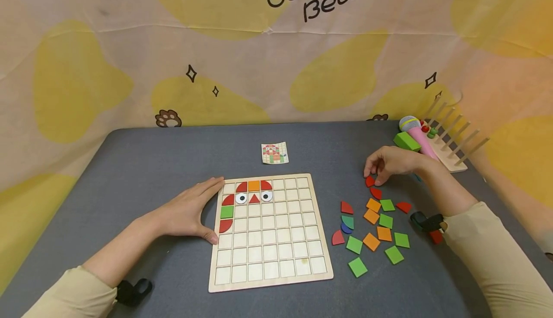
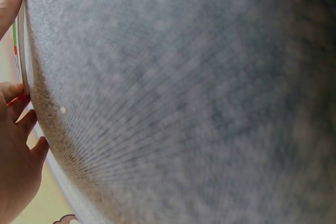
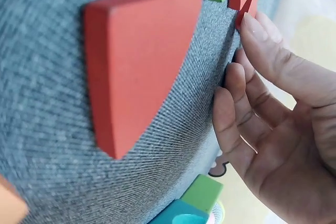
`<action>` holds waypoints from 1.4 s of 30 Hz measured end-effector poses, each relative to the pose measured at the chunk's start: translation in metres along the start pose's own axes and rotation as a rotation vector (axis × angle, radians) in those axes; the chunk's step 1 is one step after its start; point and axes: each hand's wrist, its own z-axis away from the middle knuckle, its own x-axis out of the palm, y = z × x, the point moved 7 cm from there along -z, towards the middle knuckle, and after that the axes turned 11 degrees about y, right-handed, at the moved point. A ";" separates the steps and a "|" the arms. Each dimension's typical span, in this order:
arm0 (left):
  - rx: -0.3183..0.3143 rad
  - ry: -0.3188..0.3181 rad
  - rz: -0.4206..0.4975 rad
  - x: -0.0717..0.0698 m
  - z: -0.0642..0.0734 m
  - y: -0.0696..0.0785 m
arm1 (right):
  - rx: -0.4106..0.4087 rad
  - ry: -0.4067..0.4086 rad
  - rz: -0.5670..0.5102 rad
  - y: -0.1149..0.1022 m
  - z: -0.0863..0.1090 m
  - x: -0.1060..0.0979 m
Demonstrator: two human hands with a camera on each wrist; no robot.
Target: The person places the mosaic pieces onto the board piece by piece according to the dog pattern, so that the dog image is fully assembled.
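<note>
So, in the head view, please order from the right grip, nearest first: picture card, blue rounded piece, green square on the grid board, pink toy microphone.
1. Pink toy microphone: beyond the right grip, toward the right.
2. Blue rounded piece: nearer the camera, left.
3. Picture card: left, beyond the grid board.
4. Green square: far left, on the board.
</note>
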 end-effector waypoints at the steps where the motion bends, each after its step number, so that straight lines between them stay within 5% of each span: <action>1: 0.001 0.000 0.000 0.000 0.000 0.000 | 0.003 0.002 0.011 -0.001 0.000 0.000; 15: -0.009 -0.003 0.000 0.001 0.001 -0.002 | -0.015 0.019 0.134 -0.015 -0.005 0.001; 32: -0.010 -0.008 0.000 0.000 0.000 -0.002 | -0.146 0.081 0.059 -0.083 -0.025 0.024; 42: -0.013 -0.012 0.003 0.000 0.000 -0.002 | -0.245 0.031 -0.058 -0.123 -0.036 0.050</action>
